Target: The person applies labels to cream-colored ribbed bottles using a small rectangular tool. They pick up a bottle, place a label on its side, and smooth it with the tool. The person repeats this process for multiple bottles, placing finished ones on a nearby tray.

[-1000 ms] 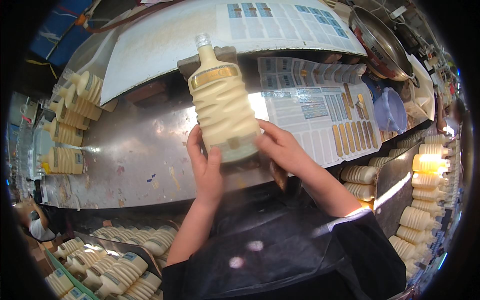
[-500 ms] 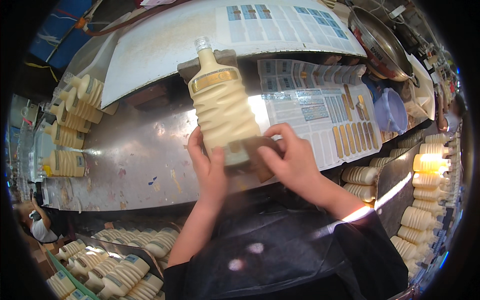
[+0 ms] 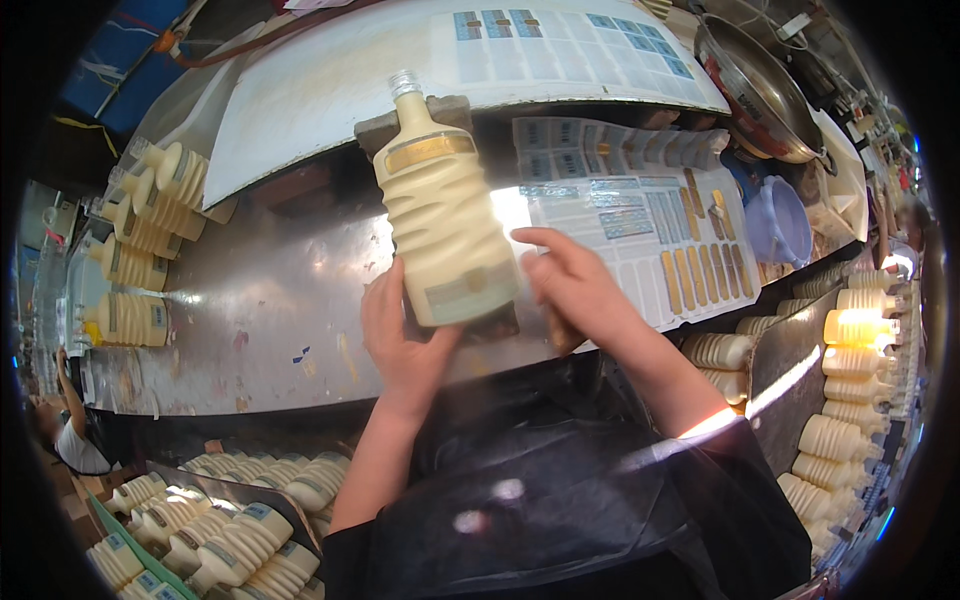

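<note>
**Q:** Fingers (image 3: 385, 310) first: what are they doing, and what has just changed?

**A:** Fingers of the left hand (image 3: 405, 345) curl around the lower left side of a ribbed cream bottle (image 3: 445, 225), gripping it. A second ago the right hand (image 3: 575, 290) clasped the bottle's lower right side. Now it has come off and sits just beside the bottle, fingers loosely spread and pointing left, holding nothing I can make out. A small pale rectangular label (image 3: 462, 290) shows near the bottle's base where that hand was pressing, so my judgement is that the label has just been stuck on.

**Q:** Where is the bottle?

**A:** It is upright in the view, clear cap away from the person, over a shiny metal surface (image 3: 260, 300). A gold band label (image 3: 430, 152) wraps its shoulder. A dark block (image 3: 370, 130) lies behind its neck.

**Q:** What labels and packages lie around?

**A:** To the right of the bottle lies a white backing sheet (image 3: 650, 230) with rows of small bluish rectangles above and gold strips lower right, several places already bare. A larger white sheet (image 3: 400, 60) lies beyond, with blue-and-white stickers along its far edge. Matching cream bottles (image 3: 150, 210) lie at the left of the surface, more fill a tray (image 3: 220, 520) at lower left, and others stand in rows (image 3: 850, 390) at the right. A metal bowl (image 3: 760, 90) and a translucent tub (image 3: 785, 220) sit at upper right.
</note>
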Motion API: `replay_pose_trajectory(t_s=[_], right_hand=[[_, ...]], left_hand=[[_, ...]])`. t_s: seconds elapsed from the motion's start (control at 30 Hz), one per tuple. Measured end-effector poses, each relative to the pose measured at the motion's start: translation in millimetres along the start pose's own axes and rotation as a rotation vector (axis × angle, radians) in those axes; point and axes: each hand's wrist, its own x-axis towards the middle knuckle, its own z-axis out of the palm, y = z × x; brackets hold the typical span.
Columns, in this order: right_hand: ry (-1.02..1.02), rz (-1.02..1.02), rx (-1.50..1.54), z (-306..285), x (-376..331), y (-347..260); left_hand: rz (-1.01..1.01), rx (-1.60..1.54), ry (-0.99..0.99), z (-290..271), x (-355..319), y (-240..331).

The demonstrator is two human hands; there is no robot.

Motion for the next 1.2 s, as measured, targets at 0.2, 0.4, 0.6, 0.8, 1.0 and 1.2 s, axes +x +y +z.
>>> replay_pose_trajectory(t_s=[0.2,0.4,0.6,0.8,1.0,1.2], right_hand=[[-0.032,0.024,-0.343,22,3,-18],[-0.011,0.027,-0.328,25,1,-23],[0.022,-0.022,-0.308,27,2,-16],[0.042,-0.051,-0.289,29,3,-10],[0.057,-0.058,-0.307,33,0,-11],[0.088,-0.117,-0.024,13,8,0]], left_hand=[[-0.254,-0.599,0.001,6,4,7],[-0.308,-0.463,0.056,22,3,6],[-0.208,-0.311,0.044,27,-6,-14],[-0.331,-0.626,0.056,19,4,5],[-0.290,-0.383,0.032,19,4,5],[-0.460,-0.890,0.103,22,10,11]])
